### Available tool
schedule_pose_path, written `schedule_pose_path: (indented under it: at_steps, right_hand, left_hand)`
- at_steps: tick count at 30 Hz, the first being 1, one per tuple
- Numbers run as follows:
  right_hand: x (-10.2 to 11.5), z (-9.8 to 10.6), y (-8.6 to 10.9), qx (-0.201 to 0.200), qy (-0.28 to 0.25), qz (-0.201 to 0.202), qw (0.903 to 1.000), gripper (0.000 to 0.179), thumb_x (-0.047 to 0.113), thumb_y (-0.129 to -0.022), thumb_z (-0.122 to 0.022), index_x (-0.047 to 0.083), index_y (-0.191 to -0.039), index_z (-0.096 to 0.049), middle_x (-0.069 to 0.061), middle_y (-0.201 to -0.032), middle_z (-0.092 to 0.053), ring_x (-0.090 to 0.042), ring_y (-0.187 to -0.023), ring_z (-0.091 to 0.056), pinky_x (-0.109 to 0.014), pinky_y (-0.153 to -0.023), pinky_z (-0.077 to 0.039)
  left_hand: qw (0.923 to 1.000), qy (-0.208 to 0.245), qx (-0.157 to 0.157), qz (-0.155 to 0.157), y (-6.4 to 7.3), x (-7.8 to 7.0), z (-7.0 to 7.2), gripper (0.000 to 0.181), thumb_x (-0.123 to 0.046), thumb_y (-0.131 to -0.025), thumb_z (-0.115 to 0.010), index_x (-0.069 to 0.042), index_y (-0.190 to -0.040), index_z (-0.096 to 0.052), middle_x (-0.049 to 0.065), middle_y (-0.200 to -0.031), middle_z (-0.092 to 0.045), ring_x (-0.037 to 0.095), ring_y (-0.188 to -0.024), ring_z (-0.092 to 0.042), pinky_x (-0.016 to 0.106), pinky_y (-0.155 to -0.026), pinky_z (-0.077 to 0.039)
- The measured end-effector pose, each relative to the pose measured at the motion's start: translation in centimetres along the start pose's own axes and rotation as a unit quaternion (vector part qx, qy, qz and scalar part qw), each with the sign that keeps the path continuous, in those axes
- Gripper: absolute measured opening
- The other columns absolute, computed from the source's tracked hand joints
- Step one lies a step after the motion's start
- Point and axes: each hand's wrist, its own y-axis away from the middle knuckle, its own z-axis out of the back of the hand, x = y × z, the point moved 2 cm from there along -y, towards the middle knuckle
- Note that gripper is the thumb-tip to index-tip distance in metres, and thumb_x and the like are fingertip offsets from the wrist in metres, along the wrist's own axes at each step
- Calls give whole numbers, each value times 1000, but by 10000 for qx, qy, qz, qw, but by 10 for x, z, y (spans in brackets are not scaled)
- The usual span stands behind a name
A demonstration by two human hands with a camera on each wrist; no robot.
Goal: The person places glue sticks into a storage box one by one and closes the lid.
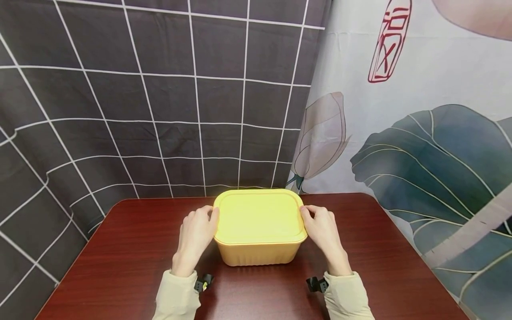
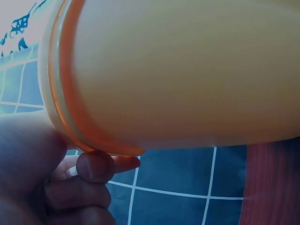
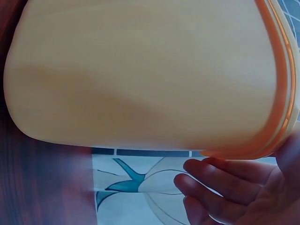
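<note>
A yellow plastic storage box (image 1: 259, 254) stands on the table with a paler yellow lid (image 1: 260, 215) across its top. My left hand (image 1: 197, 233) pinches the rim at the box's left side, thumb along the lid's edge. In the left wrist view, the curled fingers of this hand (image 2: 82, 187) lie under the rim, beside the smooth box wall (image 2: 183, 75). At the opposite side, my right hand (image 1: 325, 229) grips the lid's edge with thumb and forefinger. The right wrist view has its other fingers (image 3: 225, 180) loosely bent below the rim. The lid hides the box's inside.
The reddish-brown wooden table (image 1: 132, 249) ends just behind the box. A dark grey cloth with a white grid (image 1: 160, 98) hangs behind it, and a white curtain with lotus prints (image 1: 340, 58) hangs at the right. Small black wrist cameras (image 1: 317, 284) sit at both cuffs.
</note>
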Motion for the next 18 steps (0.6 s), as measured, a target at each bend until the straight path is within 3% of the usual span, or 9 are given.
schedule_pose_path:
  at_steps: [18]
  right_hand:
    - [-4,-5,0,237,-90,-183,9995,32,34,-89,-47,11,-103,-65,-4,-87,-64,-17,-72,-55,-31,-63,-48]
  left_hand:
    - [9995,85,248,158,0,2,0,32,-33,-88,-46,-8,-94,-65,2,-64,-55,19,-55,-48,29,-48,-39]
